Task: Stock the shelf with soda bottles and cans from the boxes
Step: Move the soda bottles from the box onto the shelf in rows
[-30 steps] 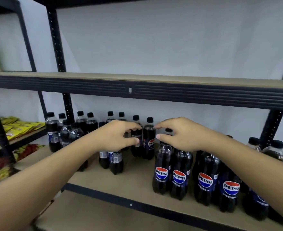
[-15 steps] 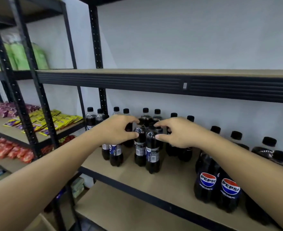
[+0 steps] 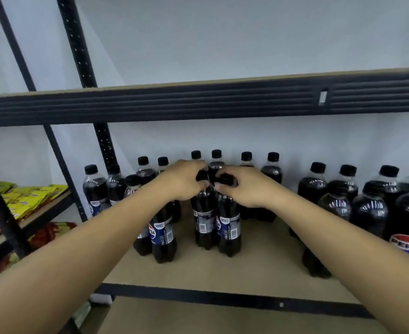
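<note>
The left hand [image 3: 186, 182] curls its fingers round the cap of the left bottle [image 3: 202, 225]. The right hand [image 3: 245, 188] grips the cap of the right bottle [image 3: 229, 229]. Each bottle stands straight below its own hand, long axis vertical, cap up, base on the shelf [image 3: 259, 259], just nearer than the far row [image 3: 273, 171].

- A shop or its stockroom
- Black steel rack [image 3: 198, 102] with board shelves [image 3: 266, 266]
- Many alike cola bottles [image 3: 336, 186] stand in rows on one shelf, some labelled Pepsi
- Yellow snack packs [image 3: 30, 201] lie in piles on the next rack, red packs [image 3: 51, 233] below them
- Plain white wall [image 3: 247, 39] behind
</note>
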Action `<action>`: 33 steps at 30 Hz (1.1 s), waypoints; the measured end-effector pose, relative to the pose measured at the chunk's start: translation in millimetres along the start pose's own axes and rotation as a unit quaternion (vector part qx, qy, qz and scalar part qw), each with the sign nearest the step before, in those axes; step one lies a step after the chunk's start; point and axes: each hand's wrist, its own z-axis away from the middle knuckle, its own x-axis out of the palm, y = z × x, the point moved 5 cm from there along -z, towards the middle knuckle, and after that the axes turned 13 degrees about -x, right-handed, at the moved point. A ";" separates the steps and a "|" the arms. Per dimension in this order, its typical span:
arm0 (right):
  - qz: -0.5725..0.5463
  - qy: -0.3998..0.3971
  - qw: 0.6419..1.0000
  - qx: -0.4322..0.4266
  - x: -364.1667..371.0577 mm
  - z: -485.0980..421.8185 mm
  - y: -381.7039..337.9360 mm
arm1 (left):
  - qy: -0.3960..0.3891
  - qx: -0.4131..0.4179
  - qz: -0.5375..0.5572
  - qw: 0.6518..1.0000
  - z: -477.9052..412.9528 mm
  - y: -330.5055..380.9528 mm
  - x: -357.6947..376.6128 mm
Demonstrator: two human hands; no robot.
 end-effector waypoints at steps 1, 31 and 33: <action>0.001 0.009 1.000 -0.002 1.1 0.9 -1.0 | -0.003 0.005 0.004 1.000 -2.3 -0.4 3.4; -0.205 0.209 0.945 0.146 69.0 135.1 45.9 | -0.080 0.084 0.504 0.856 51.0 15.6 133.9; -0.203 0.210 0.942 0.166 96.2 148.9 54.3 | -0.092 0.067 0.491 0.864 55.2 9.0 164.7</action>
